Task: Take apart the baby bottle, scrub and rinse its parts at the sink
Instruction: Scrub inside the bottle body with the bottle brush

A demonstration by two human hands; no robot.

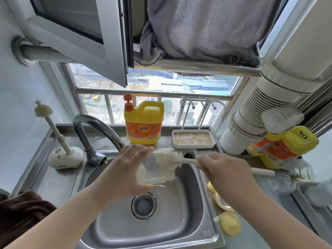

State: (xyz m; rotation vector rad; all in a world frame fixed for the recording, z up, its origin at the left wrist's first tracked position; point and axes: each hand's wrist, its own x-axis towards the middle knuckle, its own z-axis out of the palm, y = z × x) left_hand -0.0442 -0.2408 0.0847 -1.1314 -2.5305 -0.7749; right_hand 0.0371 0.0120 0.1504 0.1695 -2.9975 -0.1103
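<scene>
the left hand [125,169] reaches in from the near left, its grip cupped around the clear bottle body [155,170], which lies tilted on its side over the sink [179,221], mouth to the right. the right hand [226,169] grasps the handle of the bottle brush [177,158], whose bristles sit in the bottle's mouth. yellow bottle parts [230,225] lie on the tabletop just right of the sink. a faucet [93,130] arches at the far left; a dish soap jug [144,121] stands behind.
</scene>
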